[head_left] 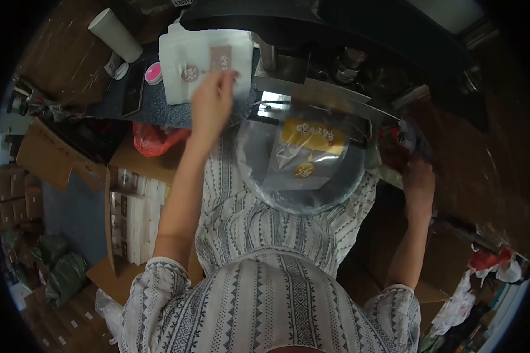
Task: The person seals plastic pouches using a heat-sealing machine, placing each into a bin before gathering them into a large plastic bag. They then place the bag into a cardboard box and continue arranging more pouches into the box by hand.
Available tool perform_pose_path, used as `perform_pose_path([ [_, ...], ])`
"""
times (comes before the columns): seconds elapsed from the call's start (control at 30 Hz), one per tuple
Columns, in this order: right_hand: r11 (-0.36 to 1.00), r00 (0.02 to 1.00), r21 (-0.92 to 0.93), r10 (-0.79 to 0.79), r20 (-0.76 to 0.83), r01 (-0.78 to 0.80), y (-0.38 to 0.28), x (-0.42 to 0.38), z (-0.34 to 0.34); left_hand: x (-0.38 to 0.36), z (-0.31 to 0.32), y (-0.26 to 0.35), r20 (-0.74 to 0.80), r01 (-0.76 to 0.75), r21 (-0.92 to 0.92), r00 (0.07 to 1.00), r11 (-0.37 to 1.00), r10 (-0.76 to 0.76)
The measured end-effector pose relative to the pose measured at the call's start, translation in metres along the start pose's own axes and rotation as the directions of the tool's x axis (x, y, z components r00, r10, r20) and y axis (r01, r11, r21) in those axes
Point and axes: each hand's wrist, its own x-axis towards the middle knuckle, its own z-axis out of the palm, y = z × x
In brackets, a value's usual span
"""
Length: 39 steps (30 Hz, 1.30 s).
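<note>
My left hand [214,103] is over the lower part of a stack of white printed bags [179,56], its fingers curled together; whatever they hold is too small to make out. At the right, my right hand [419,182] is closed at the lower edge of a dark, shiny plastic packet [417,141]. Between my hands, a clear bag with a yellow printed label [305,156] lies flat on a round, plastic-wrapped surface [253,185]. Directly beyond it is the metal edge of a machine [335,97].
A white cup [115,34], a pink-topped round container [153,73] and a dark flat object [134,88] are at the upper left. A red plastic bag [153,139] hangs below them. An open carton of white packets [136,217] stands left; the machine's dark body overhangs the top.
</note>
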Motion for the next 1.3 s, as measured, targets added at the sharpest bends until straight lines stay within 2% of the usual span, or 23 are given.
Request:
perform_pose_path([
  [0.03,0.995,0.998,0.081,-0.056,-0.034,0.059,-0.001,0.002,0.002,0.03,0.0,-0.027,-0.15,-0.173,0.222,0.967,0.96,0.208],
  [0.07,0.995,0.998,0.084,-0.055,-0.04,0.059,-0.006,0.003,-0.003,0.051,0.006,-0.047,-0.251,-0.294,0.453,0.864,0.841,0.437],
  [0.13,0.931,0.98,0.312,-0.164,-0.111,0.19,-0.025,0.001,-0.018,0.049,0.026,-0.06,-0.212,-0.261,0.568,0.87,0.781,0.445],
  [0.17,0.93,0.98,0.313,-0.163,-0.115,0.191,-0.033,0.002,-0.021,0.049,0.034,-0.067,-0.167,-0.232,0.67,0.879,0.705,0.447],
  [0.23,0.754,0.945,0.57,-0.276,-0.174,0.326,-0.042,0.005,-0.023,0.041,0.036,-0.071,-0.186,-0.214,0.637,0.889,0.74,0.418],
  [0.33,0.734,0.893,0.509,-0.366,-0.261,0.449,-0.039,0.012,-0.01,0.029,0.029,-0.083,-0.184,-0.179,0.636,0.909,0.75,0.373],
  [0.4,0.76,0.905,0.497,-0.312,-0.287,0.42,-0.035,0.01,-0.019,0.019,0.021,-0.079,-0.173,-0.168,0.675,0.911,0.719,0.375],
  [0.47,0.787,0.919,0.488,-0.251,-0.304,0.376,-0.029,0.003,-0.029,-0.019,0.008,-0.056,-0.107,-0.234,0.579,0.928,0.781,0.357],
  [0.53,0.552,0.987,0.819,-0.099,-0.124,0.158,-0.024,0.0,-0.036,-0.057,0.015,-0.05,-0.042,-0.283,0.548,0.931,0.787,0.364],
  [0.57,0.553,0.987,0.818,-0.104,-0.119,0.157,-0.027,-0.003,-0.038,-0.071,0.017,-0.049,0.022,-0.329,0.513,0.928,0.793,0.371],
  [0.63,0.438,0.952,0.869,-0.283,-0.113,0.233,-0.045,-0.014,-0.043,-0.079,0.0,-0.041,-0.015,-0.253,0.424,0.958,0.87,0.286],
  [0.77,0.306,0.893,0.889,-0.401,-0.204,0.341,-0.09,-0.03,-0.062,-0.101,-0.018,-0.021,-0.08,-0.076,0.245,0.992,0.967,0.099],
  [0.83,0.286,0.802,0.826,-0.522,-0.291,0.485,-0.112,-0.037,-0.072,-0.108,-0.023,0.001,-0.093,-0.108,0.196,0.987,0.975,0.128],
  [0.87,0.286,0.802,0.826,-0.521,-0.291,0.486,-0.119,-0.037,-0.072,-0.11,-0.025,0.012,-0.11,-0.14,0.146,0.982,0.979,0.156],
  [0.93,0.302,0.56,0.486,-0.598,-0.574,0.82,-0.13,-0.036,-0.07,-0.113,-0.028,0.026,-0.1,-0.195,0.128,0.973,0.972,0.209],
  [1.0,0.259,0.532,0.5,-0.651,-0.542,0.826,-0.133,-0.036,-0.073,-0.113,-0.029,0.036,-0.088,-0.25,0.109,0.962,0.962,0.259],
  [1.07,0.223,0.505,0.517,-0.699,-0.506,0.826,-0.132,-0.036,-0.072,-0.114,-0.027,0.044,0.149,-0.327,-0.057,0.931,0.943,0.332],
  [1.1,0.195,0.549,0.616,-0.699,-0.458,0.763,-0.13,-0.034,-0.068,-0.115,-0.021,0.045,0.149,-0.326,-0.06,0.931,0.943,0.332],
  [1.17,0.167,0.584,0.703,-0.701,-0.408,0.692,-0.125,-0.028,-0.062,-0.113,-0.003,0.044,0.339,-0.263,-0.225,0.881,0.938,0.329],
  [1.2,0.215,0.711,0.787,-0.606,-0.357,0.579,-0.122,-0.024,-0.06,-0.109,0.006,0.046,0.337,-0.265,-0.227,0.881,0.937,0.331],
  [1.23,0.245,0.817,0.857,-0.499,-0.289,0.453,-0.119,-0.021,-0.059,-0.102,0.015,0.05,0.466,0.051,-0.331,0.877,0.942,0.116],
  [1.27,0.246,0.816,0.856,-0.5,-0.29,0.455,-0.112,-0.02,-0.062,-0.095,0.023,0.053,0.607,0.368,-0.377,0.791,0.85,-0.073],
  [1.3,0.353,0.82,0.782,-0.469,-0.328,0.514,-0.103,-0.021,-0.066,-0.084,0.028,0.056,0.607,0.368,-0.378,0.792,0.85,-0.072],
])
